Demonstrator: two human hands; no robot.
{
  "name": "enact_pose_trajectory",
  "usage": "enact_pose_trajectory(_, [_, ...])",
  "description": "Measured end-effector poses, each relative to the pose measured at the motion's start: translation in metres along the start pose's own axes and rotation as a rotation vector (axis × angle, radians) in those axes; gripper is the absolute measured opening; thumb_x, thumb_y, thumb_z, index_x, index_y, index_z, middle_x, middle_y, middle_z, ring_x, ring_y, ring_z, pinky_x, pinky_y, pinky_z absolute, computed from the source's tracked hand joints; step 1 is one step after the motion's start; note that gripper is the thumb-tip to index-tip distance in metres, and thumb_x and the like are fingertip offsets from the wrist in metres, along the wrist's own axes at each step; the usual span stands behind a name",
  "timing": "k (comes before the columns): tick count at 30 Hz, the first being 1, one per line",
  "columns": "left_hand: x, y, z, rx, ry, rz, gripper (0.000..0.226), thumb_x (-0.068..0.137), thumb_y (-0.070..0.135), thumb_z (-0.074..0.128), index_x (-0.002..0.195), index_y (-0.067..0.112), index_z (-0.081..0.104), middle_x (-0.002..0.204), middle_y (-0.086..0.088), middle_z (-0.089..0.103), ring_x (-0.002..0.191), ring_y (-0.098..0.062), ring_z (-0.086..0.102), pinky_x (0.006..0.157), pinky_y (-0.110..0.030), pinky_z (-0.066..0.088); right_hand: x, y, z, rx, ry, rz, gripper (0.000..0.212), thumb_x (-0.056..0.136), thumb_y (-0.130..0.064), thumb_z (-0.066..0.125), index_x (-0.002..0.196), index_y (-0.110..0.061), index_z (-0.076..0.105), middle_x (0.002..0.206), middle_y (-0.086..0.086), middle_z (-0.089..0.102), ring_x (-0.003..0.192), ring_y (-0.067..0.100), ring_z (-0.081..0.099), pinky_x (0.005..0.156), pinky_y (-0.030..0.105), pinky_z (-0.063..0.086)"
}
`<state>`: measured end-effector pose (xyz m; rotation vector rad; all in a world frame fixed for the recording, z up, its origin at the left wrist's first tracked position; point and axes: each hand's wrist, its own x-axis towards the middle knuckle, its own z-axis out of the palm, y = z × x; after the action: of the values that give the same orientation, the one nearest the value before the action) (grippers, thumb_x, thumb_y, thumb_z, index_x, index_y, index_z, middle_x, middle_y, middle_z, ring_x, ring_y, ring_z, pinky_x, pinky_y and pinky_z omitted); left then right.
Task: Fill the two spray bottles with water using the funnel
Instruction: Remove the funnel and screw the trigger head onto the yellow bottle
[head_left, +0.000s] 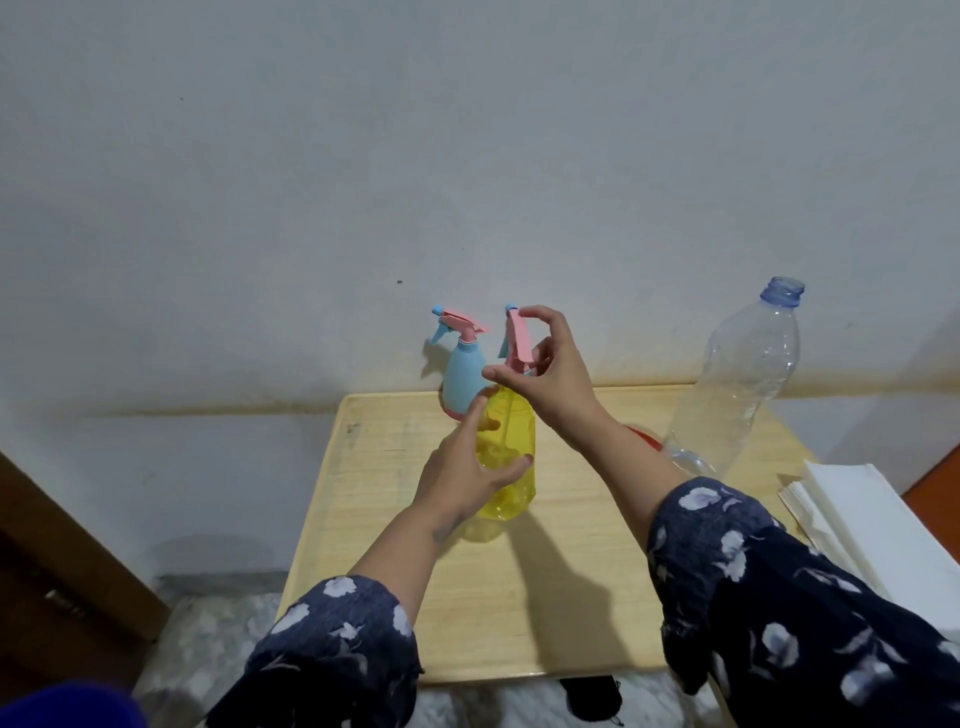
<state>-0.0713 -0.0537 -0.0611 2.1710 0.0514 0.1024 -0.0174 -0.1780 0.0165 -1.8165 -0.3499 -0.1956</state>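
Observation:
A yellow see-through spray bottle (511, 457) stands on the wooden table (545, 597). My left hand (467, 467) wraps around its body. My right hand (550, 374) grips its pink trigger head (519, 338) at the neck. Behind it, by the wall, a blue spray bottle (464, 371) with a pink and blue trigger head stands upright. A red object (644, 436), perhaps the funnel, is mostly hidden behind my right forearm.
A large clear plastic bottle (737, 384) without a cap leans at the table's right side. A stack of white paper (883, 525) lies at the right edge. The wall rises just behind the table. A dark wooden panel (62, 561) stands at the left.

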Motion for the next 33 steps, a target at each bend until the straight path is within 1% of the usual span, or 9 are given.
enact_pose_trajectory(6, [0.001, 0.006, 0.001, -0.007, 0.010, -0.004, 0.094, 0.076, 0.053, 0.074, 0.147, 0.051, 0.012, 0.137, 0.010, 0.051, 0.123, -0.017, 0.052, 0.095, -0.038, 0.048, 0.001, -0.008, -0.010, -0.057, -0.155, -0.107, 0.062, 0.085, -0.011, 0.069, 0.138, -0.034, 0.048, 0.127, -0.014, 0.057, 0.101, 0.012, 0.064, 0.082, 0.020, 0.051])
enact_pose_trajectory(10, [0.001, 0.008, -0.001, -0.014, 0.014, -0.013, 0.094, 0.075, 0.056, 0.073, 0.144, 0.057, 0.009, 0.139, 0.007, 0.051, 0.121, -0.018, 0.053, 0.095, -0.039, 0.049, 0.007, -0.017, -0.022, -0.042, -0.284, -0.049, 0.065, 0.085, -0.001, 0.065, 0.135, -0.037, 0.047, 0.118, -0.017, 0.058, 0.103, 0.019, 0.064, 0.087, 0.024, 0.055])
enact_pose_trajectory(13, [0.000, 0.009, -0.002, -0.034, 0.016, -0.020, 0.095, 0.074, 0.057, 0.074, 0.143, 0.059, 0.008, 0.138, 0.007, 0.052, 0.119, -0.018, 0.055, 0.095, -0.041, 0.051, 0.010, -0.022, -0.025, -0.021, -0.323, -0.020, 0.069, 0.083, 0.006, 0.064, 0.136, -0.035, 0.049, 0.120, -0.004, 0.059, 0.105, 0.019, 0.062, 0.088, 0.026, 0.056])
enact_pose_trajectory(16, [-0.002, 0.009, -0.002, -0.041, 0.023, -0.026, 0.096, 0.075, 0.055, 0.074, 0.145, 0.057, 0.009, 0.137, 0.007, 0.052, 0.120, -0.017, 0.054, 0.094, -0.038, 0.050, 0.010, -0.020, -0.026, 0.000, -0.308, 0.001, 0.069, 0.081, 0.009, 0.066, 0.134, -0.032, 0.051, 0.104, 0.016, 0.066, 0.090, 0.024, 0.063, 0.087, 0.034, 0.056])
enact_pose_trajectory(19, [-0.007, 0.008, -0.002, -0.019, 0.031, -0.020, 0.095, 0.075, 0.054, 0.075, 0.146, 0.055, 0.011, 0.135, 0.007, 0.054, 0.119, -0.016, 0.055, 0.093, -0.037, 0.050, 0.008, -0.016, -0.028, 0.020, -0.293, 0.026, 0.066, 0.076, 0.007, 0.072, 0.128, -0.029, 0.053, 0.083, 0.012, 0.061, 0.075, 0.020, 0.057, 0.081, 0.034, 0.057])
enact_pose_trajectory(23, [-0.009, 0.013, -0.002, 0.056, 0.048, 0.000, 0.092, 0.075, 0.056, 0.074, 0.145, 0.056, 0.013, 0.132, 0.012, 0.056, 0.115, -0.015, 0.057, 0.088, -0.036, 0.051, 0.004, -0.010, -0.024, -0.091, -0.183, -0.047, 0.059, 0.067, -0.009, 0.084, 0.112, -0.027, 0.051, 0.083, 0.005, 0.057, 0.069, 0.015, 0.048, 0.069, 0.033, 0.049])
enact_pose_trajectory(26, [-0.009, 0.017, -0.002, 0.077, 0.061, -0.008, 0.091, 0.076, 0.055, 0.073, 0.145, 0.054, 0.014, 0.132, 0.014, 0.054, 0.115, -0.015, 0.056, 0.086, -0.033, 0.050, 0.000, -0.008, -0.021, -0.109, -0.163, -0.072, 0.055, 0.074, -0.017, 0.079, 0.119, -0.031, 0.051, 0.084, 0.008, 0.064, 0.074, 0.024, 0.057, 0.074, 0.033, 0.050])
enact_pose_trajectory(30, [-0.010, 0.016, -0.002, 0.081, 0.080, -0.015, 0.091, 0.075, 0.054, 0.074, 0.143, 0.058, 0.013, 0.133, 0.013, 0.054, 0.116, -0.016, 0.055, 0.085, -0.033, 0.050, 0.000, -0.012, -0.024, -0.083, -0.246, -0.060, 0.059, 0.084, -0.006, 0.066, 0.129, -0.039, 0.049, 0.101, 0.007, 0.071, 0.097, 0.023, 0.065, 0.087, 0.031, 0.052])
enact_pose_trajectory(33, [-0.013, 0.017, 0.000, 0.076, 0.089, -0.019, 0.091, 0.075, 0.054, 0.074, 0.144, 0.056, 0.014, 0.132, 0.013, 0.055, 0.116, -0.016, 0.056, 0.086, -0.033, 0.050, 0.000, -0.012, -0.024, -0.086, -0.261, -0.059, 0.058, 0.080, -0.002, 0.069, 0.126, -0.034, 0.053, 0.094, 0.007, 0.068, 0.079, 0.019, 0.061, 0.079, 0.031, 0.052])
